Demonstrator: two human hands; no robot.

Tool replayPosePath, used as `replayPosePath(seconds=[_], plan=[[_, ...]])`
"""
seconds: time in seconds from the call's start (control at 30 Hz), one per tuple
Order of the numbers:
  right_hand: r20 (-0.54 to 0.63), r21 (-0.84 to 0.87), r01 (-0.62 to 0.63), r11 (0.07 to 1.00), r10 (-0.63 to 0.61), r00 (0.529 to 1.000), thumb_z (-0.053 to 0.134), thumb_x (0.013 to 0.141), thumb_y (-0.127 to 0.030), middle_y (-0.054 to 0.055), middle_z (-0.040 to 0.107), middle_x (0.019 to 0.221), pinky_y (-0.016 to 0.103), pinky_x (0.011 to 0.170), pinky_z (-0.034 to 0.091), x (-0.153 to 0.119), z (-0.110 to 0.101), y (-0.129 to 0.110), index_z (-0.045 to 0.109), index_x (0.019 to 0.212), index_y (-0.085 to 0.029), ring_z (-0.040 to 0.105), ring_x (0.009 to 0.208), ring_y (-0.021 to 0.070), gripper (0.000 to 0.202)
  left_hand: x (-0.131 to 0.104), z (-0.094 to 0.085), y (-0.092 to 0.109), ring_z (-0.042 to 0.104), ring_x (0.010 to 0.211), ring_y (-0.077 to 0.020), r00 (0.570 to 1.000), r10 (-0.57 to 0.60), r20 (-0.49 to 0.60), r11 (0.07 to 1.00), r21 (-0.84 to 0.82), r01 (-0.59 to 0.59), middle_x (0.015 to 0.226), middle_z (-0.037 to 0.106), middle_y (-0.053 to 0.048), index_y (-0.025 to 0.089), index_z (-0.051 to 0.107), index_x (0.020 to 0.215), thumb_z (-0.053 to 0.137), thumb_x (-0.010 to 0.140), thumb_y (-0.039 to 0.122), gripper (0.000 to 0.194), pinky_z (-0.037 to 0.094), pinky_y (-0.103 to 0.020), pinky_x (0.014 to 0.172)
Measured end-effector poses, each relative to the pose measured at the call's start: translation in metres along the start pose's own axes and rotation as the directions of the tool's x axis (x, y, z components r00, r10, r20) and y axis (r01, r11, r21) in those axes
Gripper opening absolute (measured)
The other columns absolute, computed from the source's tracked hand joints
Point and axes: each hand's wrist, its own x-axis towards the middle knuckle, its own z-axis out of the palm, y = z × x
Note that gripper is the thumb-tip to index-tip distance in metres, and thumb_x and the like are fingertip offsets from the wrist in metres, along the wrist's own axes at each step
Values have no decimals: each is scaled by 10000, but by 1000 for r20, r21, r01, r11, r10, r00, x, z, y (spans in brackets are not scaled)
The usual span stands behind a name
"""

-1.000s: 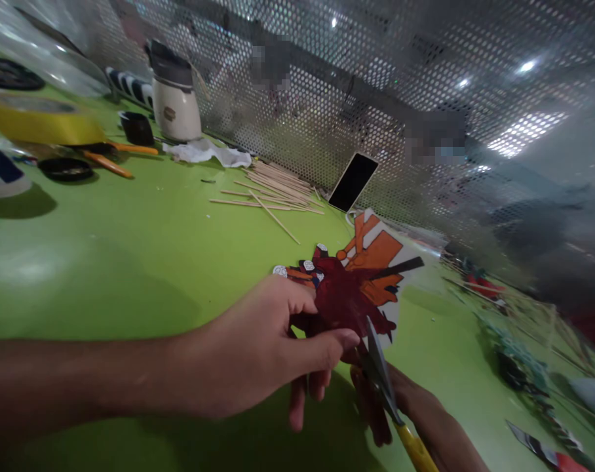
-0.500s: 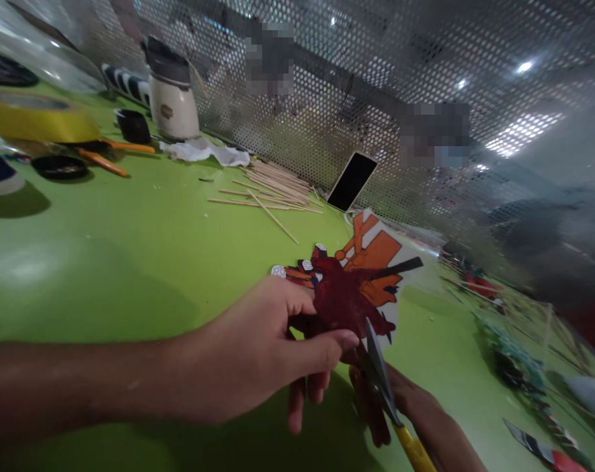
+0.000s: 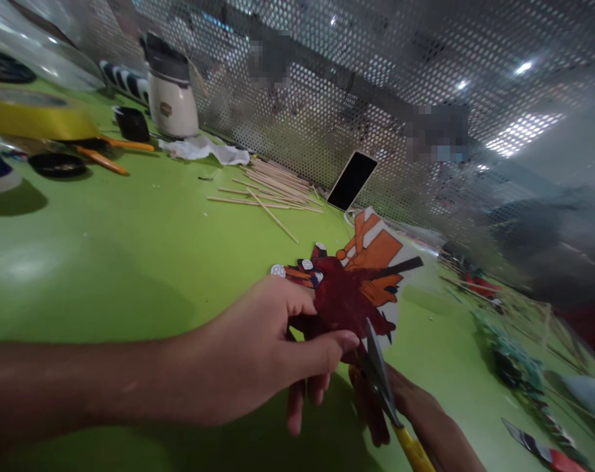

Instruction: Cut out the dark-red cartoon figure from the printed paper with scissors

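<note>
My left hand (image 3: 278,354) is closed, its thumb pressing on a coloured paper cutout (image 3: 341,295) painted maroon and orange, with small white round pieces along its left side. From the lower right my right hand (image 3: 373,396) reaches under the cutout, its fingers curled and partly hidden. A pair of scissors (image 3: 382,377) with grey blades and a yellow handle crosses in front of that hand, tip over the cutout's maroon part. The right hand seems to grip the scissors near the blades, though its hold is partly covered.
Thin wooden sticks (image 3: 278,187) lie behind the cutout, near a phone (image 3: 351,180) leaning on a perforated metal screen (image 3: 317,98). At left are yellow tape (image 3: 37,121), orange-handled pliers (image 3: 101,159) and a white jar (image 3: 172,105). A red-handled blade (image 3: 536,442) lies at lower right.
</note>
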Motion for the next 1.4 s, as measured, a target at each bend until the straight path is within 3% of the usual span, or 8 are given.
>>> replayPosePath(seconds=[0.27,0.47,0.63,0.8,0.9,1.03,1.2,1.4], plan=[[-40,-23,33,999,-34,999,675,811,-978,182,790,1370,420,710,700,-8,3,7,546,1648,-315,845,993,382,1075,0,-1,0,572,462,-68,1000,-8,-2,999,-31,8,613,629,58,190,699,777,818,985,283,257,532,-100,422],[-129,-75,65,995,-74,989,689,811,-969,187,790,1367,434,771,707,-8,3,2,620,1597,-297,831,1055,391,1036,0,0,1,576,459,-68,1000,-25,8,1000,-5,25,609,633,43,192,651,711,783,998,296,333,506,-101,417],[-163,-78,60,995,-72,984,663,745,-1034,182,806,1313,436,733,709,-7,7,3,645,1562,-289,819,1122,434,1106,0,0,2,573,447,-71,999,-39,13,999,-18,39,597,626,38,189,640,688,804,984,332,367,489,-113,410],[-221,-148,114,982,-145,965,680,726,-1034,176,819,1307,483,870,713,-9,7,7,696,1493,-288,826,1105,436,1070,1,0,0,571,439,-67,999,-45,23,999,8,45,601,627,37,189,615,664,765,1013,368,420,474,-120,410],[-199,-143,75,987,-103,975,662,741,-1035,175,816,1273,478,846,711,-11,9,6,662,1529,-288,819,1118,434,1086,0,0,0,581,439,-67,999,-37,37,999,22,36,601,624,33,188,601,650,687,1054,347,442,453,-117,403],[-103,-91,-26,996,17,994,580,732,-1085,184,795,1194,443,700,687,-11,11,1,597,1592,-251,809,1066,441,1197,-2,0,3,594,441,-56,998,-47,42,998,44,45,605,625,33,184,580,623,674,1064,343,477,439,-102,412],[-33,-50,-36,998,34,999,557,731,-1095,151,805,1060,376,604,662,2,-1,-10,656,1554,-255,820,930,384,1181,-2,-1,2,597,442,-66,998,-37,57,998,43,35,608,633,24,184,603,641,670,1069,354,465,450,-114,411],[-46,-78,22,997,-26,999,574,752,-1070,158,823,1174,423,736,704,7,-14,-15,710,1503,-280,832,968,391,1099,-3,-3,2,589,436,-62,997,-29,69,998,64,24,600,626,16,183,581,611,669,1069,363,500,447,-113,417]])
